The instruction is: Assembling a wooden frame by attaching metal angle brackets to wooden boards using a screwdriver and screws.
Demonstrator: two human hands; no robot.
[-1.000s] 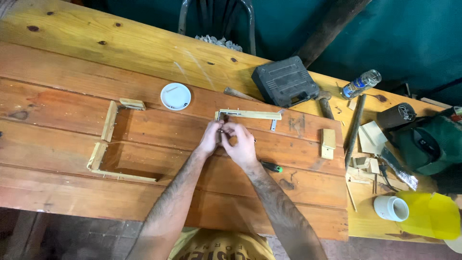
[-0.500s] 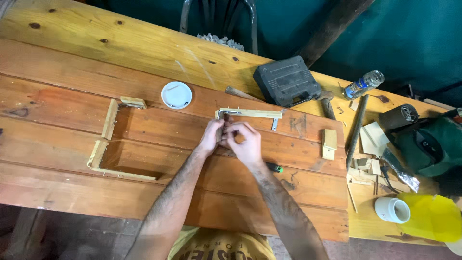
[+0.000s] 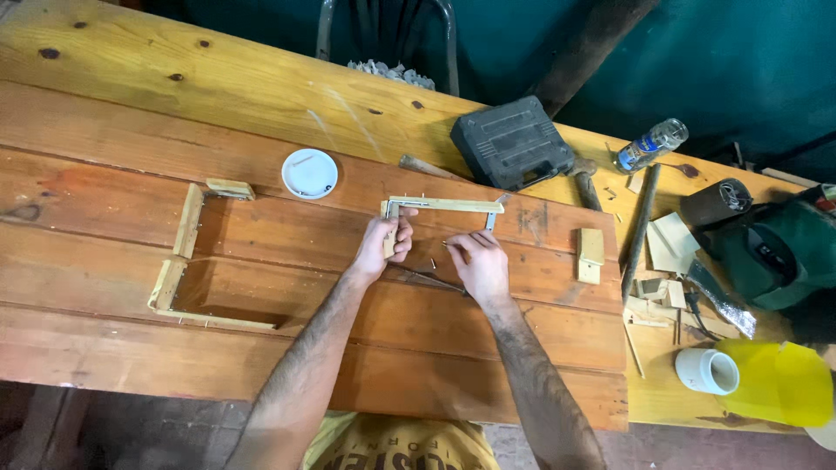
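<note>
Starting at the left of my small wooden frame [image 3: 440,209], a larger unfinished frame of thin strips [image 3: 187,257] lies flat on the plank tabletop [image 3: 104,122], well apart, with bare boards between the two. A round white lid [image 3: 310,172] sits nearer, up and to the left of the small frame's corner. My left hand [image 3: 380,246] is clamped on the short upright strip at that frame's left corner, fingers wrapped around it. The frame's long top strip runs rightward from there, its far end touching nothing. My right hand [image 3: 477,261] rests below that strip, fingertips pinched together on something small; I cannot tell what. A few small nails [image 3: 432,262] lie loose between my hands. Up and right of the frame sits a dark plastic case [image 3: 511,142]. Farther right a pale wooden block [image 3: 590,254] stands alone, then a crowded patch of offcuts [image 3: 662,287] toward the table's right edge, with a white cup [image 3: 707,371] below them.
</note>
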